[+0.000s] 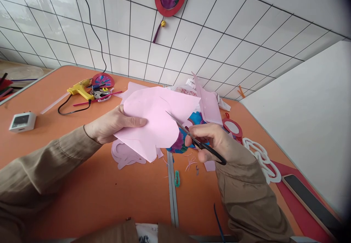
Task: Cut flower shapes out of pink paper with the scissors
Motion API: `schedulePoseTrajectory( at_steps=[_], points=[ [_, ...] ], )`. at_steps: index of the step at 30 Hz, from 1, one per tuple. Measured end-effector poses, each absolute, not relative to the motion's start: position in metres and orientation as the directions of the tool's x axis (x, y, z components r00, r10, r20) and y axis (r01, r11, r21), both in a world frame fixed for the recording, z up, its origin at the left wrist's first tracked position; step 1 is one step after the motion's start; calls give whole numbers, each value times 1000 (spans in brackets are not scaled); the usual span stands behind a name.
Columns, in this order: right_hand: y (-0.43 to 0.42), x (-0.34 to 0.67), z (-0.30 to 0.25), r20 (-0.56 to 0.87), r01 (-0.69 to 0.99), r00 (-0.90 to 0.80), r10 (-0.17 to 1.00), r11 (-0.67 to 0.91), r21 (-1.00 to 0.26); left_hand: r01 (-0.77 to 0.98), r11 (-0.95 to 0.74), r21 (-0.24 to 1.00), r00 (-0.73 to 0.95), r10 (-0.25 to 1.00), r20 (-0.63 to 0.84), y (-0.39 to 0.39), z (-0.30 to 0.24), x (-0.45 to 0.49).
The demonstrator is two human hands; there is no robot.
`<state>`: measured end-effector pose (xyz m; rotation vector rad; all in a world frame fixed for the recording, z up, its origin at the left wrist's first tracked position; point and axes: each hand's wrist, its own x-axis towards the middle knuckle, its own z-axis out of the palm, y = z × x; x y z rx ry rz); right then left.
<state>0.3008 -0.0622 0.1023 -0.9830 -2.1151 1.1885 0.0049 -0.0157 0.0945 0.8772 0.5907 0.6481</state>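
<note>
Over orange table (pixel 82 184), pink sheet (pixel 153 122) held up w/ my L hand (pixel 109 126) fingers pinching its left edge, R hand (pixel 216 140) fingers gripping scissors (pixel 192 137), blades in sheet's right edge; rounded edge there looks cut, most of sheet prob. uncut.
</note>
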Motion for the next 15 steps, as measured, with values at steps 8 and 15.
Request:
schedulePoseTrajectory(
  at_steps=[8,15],
  points=[
    [-63,300,110,-15,356,-616,787,262,-897,-256,420,871,627,757,-181,-22,97,7],
    [-57,298,98,70,320,-634,770,345,-882,-222,428,876,648,736,-196,-26,100,7]
  ],
)
